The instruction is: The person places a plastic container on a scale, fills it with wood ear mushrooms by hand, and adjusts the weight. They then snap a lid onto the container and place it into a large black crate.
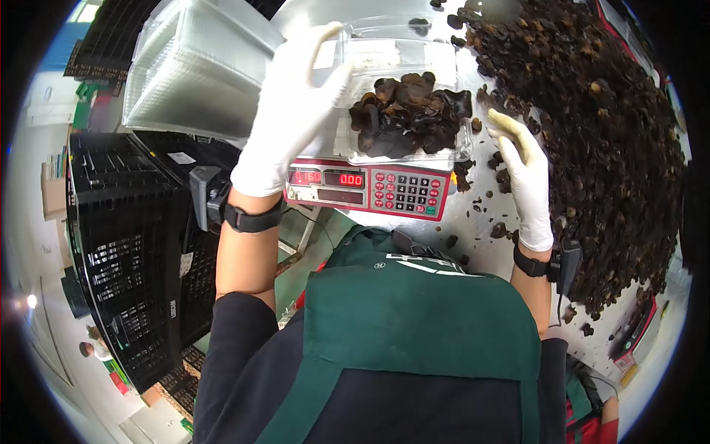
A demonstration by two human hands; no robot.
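Note:
Dark wood ear mushrooms (410,111) fill a clear plastic tray (464,152), which rests on a red digital scale (370,191). The scale's red display reads about 0.160 on the left and 0.00 on the right. My left hand (296,103), in a white glove, is at the tray's left side with thumb and fingers apart; whether it touches the plastic cannot be made out. On the right, my right hand (526,166), also gloved, hovers just beside the tray, its fingers stretched out and holding nothing.
A large heap of wood ear mushrooms (599,148) covers the right of the metal table (481,259). Stacked clear trays (200,74) stand at upper left, above black plastic crates (126,251). Another person's arm (609,422) shows at lower right.

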